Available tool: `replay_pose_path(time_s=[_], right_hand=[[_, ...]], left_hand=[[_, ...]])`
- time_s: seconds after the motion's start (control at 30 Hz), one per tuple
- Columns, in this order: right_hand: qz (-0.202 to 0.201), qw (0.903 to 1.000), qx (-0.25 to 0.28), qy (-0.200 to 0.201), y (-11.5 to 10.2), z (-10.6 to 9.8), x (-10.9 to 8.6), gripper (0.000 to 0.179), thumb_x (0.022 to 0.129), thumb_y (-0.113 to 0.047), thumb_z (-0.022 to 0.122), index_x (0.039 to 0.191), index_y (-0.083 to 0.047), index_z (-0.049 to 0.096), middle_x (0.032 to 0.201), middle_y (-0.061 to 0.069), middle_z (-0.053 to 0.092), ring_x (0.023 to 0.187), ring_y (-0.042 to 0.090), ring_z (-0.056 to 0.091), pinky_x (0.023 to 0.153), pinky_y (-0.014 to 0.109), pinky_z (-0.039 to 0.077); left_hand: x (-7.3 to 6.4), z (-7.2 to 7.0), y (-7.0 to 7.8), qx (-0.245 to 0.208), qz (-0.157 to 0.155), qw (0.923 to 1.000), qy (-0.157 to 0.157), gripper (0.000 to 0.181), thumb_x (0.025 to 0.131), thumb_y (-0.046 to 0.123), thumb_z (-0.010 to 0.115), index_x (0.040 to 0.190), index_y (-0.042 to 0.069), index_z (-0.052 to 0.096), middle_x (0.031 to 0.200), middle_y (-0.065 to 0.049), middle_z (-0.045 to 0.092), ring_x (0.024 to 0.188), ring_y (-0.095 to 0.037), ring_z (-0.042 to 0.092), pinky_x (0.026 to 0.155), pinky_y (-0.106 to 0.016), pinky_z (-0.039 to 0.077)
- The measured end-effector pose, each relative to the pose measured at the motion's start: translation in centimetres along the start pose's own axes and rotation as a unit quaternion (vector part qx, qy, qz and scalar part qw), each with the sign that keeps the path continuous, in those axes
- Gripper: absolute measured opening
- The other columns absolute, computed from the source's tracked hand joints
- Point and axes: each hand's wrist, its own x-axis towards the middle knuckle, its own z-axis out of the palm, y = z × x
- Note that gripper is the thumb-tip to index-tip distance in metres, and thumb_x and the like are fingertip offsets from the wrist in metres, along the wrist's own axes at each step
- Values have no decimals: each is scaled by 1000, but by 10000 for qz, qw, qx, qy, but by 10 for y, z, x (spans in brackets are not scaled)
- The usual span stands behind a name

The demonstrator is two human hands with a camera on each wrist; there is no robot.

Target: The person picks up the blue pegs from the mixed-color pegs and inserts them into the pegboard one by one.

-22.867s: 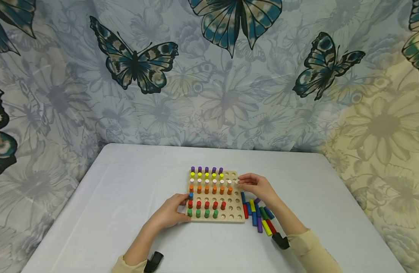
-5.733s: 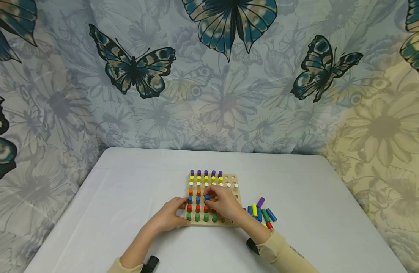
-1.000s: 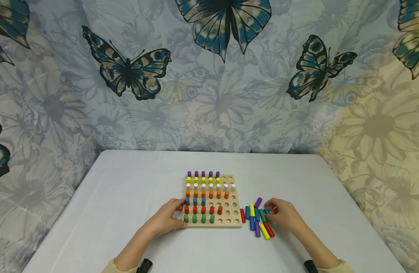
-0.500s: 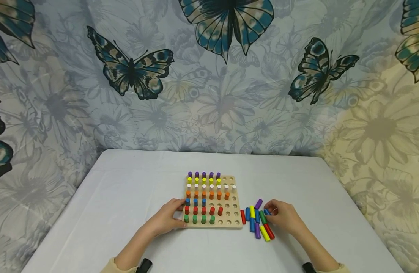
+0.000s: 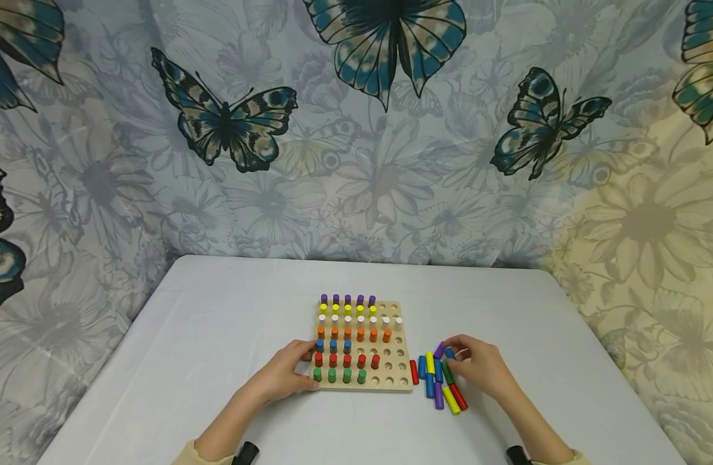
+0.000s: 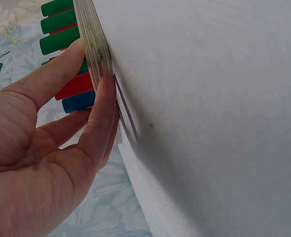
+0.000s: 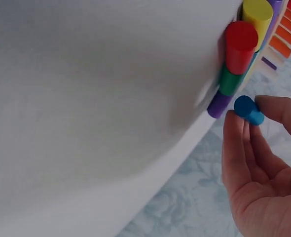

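Observation:
A wooden pegboard (image 5: 382, 374) lies on the table with rows of upright pegs: purple, yellow, white, orange, blue, red and green from back to front. The blue row has three pegs at its left end; open holes show on the right. My left hand (image 5: 282, 376) holds the board's left side, thumb by the front corner; the left wrist view shows its fingers along the wooden edge (image 6: 96, 49). Between thumb and fingertips my right hand (image 5: 483, 368) pinches a blue peg (image 7: 249, 110), just above the far right of the loose pegs.
Several loose pegs lie right of the board, among them a red peg (image 5: 414, 372), a yellow peg (image 5: 429, 362), a green peg (image 5: 447, 372) and a purple peg (image 5: 438, 396). The white table (image 5: 246, 290) backs onto a butterfly-patterned wall hanging (image 5: 385, 174).
Since half a second ago, my right hand has shifted slightly back and left with the blue peg. Over the longer span, white and blue pegs were added. The left hand stays at the board.

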Motion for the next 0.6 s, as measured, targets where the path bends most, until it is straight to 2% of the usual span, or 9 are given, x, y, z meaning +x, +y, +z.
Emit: replay_pose_path(time_s=[0.13, 0.27, 0.6], right_hand=[[-122, 9998, 62, 122, -6, 2, 2, 25, 83, -7, 74, 107, -7, 70, 97, 2, 67, 87, 20, 61, 74, 35, 55], [-240, 9992, 223, 241, -11, 4, 5, 24, 84, -7, 74, 107, -8, 69, 95, 2, 66, 89, 22, 62, 76, 37, 55], [-297, 9975, 544, 346, -25, 13, 9, 22, 83, -8, 76, 103, -10, 68, 91, 1, 64, 87, 20, 62, 71, 29, 53]], left_hand=[[0, 0, 0, 9, 14, 10000, 17, 78, 76, 15, 84, 141, -5, 45, 131, -15, 52, 118, -33, 52, 97, -52, 43], [0, 0, 0, -12, 21, 10000, 26, 78, 76, 15, 84, 140, -5, 45, 130, -15, 52, 118, -33, 52, 96, -52, 43], [-1, 1, 0, -24, -7, 10000, 38, 78, 76, 15, 84, 141, -4, 45, 130, -14, 52, 118, -33, 52, 94, -50, 45]])
